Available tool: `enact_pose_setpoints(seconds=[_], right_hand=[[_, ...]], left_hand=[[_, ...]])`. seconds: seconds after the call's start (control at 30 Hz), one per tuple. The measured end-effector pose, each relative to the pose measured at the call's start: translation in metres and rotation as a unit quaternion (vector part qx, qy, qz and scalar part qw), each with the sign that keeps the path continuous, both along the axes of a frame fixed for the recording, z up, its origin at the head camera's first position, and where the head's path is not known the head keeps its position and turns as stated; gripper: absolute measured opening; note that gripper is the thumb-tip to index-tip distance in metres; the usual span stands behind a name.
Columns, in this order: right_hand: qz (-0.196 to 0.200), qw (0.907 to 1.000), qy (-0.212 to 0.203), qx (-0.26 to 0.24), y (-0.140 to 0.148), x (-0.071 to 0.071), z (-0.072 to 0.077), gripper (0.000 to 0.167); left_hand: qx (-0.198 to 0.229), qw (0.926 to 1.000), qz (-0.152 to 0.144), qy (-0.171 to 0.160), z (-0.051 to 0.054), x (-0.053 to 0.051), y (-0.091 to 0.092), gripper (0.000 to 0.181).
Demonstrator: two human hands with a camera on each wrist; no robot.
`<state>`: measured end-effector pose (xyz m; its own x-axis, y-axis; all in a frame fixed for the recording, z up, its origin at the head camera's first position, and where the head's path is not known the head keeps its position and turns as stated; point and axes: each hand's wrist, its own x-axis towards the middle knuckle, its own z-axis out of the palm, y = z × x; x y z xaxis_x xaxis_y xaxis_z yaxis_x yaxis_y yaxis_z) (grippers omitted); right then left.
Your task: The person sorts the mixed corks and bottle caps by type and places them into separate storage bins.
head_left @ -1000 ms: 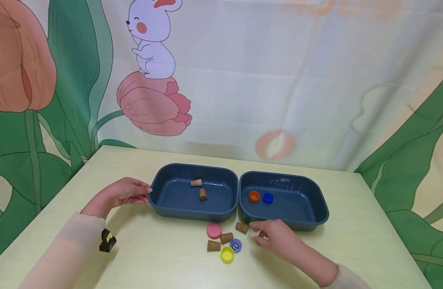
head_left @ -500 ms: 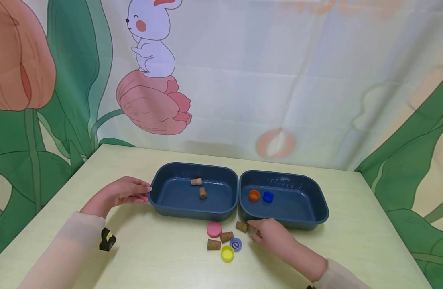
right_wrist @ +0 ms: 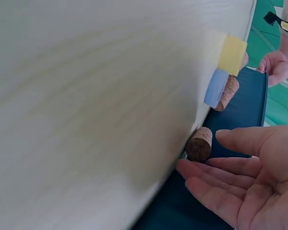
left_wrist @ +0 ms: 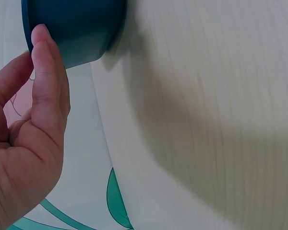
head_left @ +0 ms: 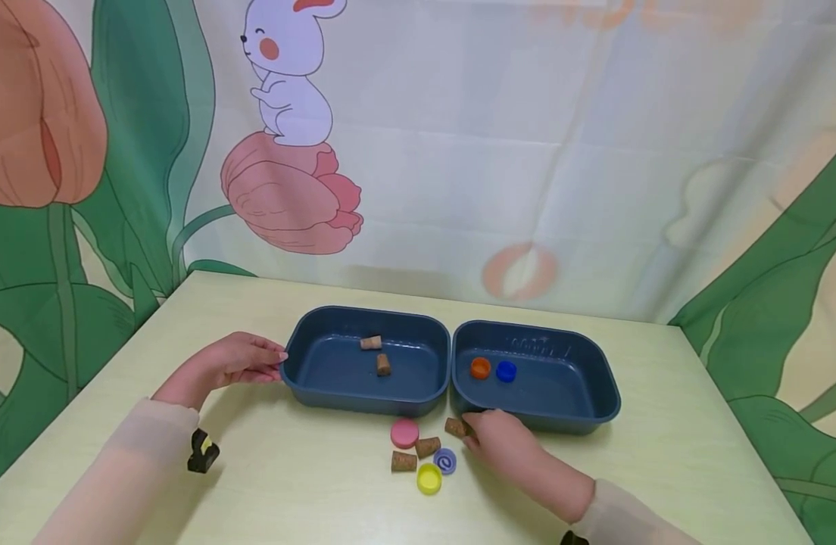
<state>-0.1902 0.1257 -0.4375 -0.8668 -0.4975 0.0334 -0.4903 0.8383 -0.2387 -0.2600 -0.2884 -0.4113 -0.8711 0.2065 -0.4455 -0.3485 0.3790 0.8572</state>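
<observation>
At the left end of the left dark blue tray [head_left: 363,403], my left hand [head_left: 237,359] holds the rim between thumb and fingers; the left wrist view shows the fingers [left_wrist: 45,72] against its outer wall. Two corks lie in this tray. My right hand [head_left: 510,453] is at a cork [head_left: 455,427] in front of the right tray [head_left: 547,421]. In the right wrist view the thumb and fingers lie on either side of that cork [right_wrist: 200,143], with a small gap at the thumb. An orange cap [head_left: 480,369] and a blue cap [head_left: 506,372] lie in the right tray.
Nearer the person lie two more corks, one cork [head_left: 403,462] at the left and another cork [head_left: 428,447] beside it. Around them are a pink cap [head_left: 404,434], a purple cap [head_left: 444,461] and a yellow cap [head_left: 428,479]. A printed curtain [head_left: 418,151] hangs behind the table.
My right hand has moved slightly left, bringing its fingertips to the cork by the right tray. My left hand stays at the left tray's rim, and the loose caps and corks have not moved.
</observation>
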Motion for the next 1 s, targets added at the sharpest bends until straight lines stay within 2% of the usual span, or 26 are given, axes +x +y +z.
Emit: enact_pose_setpoints(seconds=[0.1,0.17,0.6,0.83,1.0], right_hand=[[-0.001,0.9999,0.016,0.0,-0.002,-0.001,-0.003,0.026],[-0.004,0.9997,0.022,0.001,-0.003,-0.002,-0.004,0.027],[-0.022,0.9995,0.024,0.0,-0.006,-0.002,-0.005,0.024],[0.006,0.9994,0.031,-0.014,0.001,-0.006,-0.01,0.015],[0.016,0.9992,0.029,-0.022,0.004,-0.003,-0.01,0.013]], left_hand=[[-0.001,1.0,-0.002,0.0,0.001,-0.001,0.0,0.045],[-0.002,1.0,-0.002,0.0,0.002,-0.001,0.0,0.046],[0.008,0.9999,0.004,0.006,-0.001,-0.002,-0.001,0.046],[0.021,0.9997,0.002,0.011,0.002,0.0,0.0,0.047],[0.02,0.9997,0.009,0.009,0.0,0.001,0.0,0.047]])
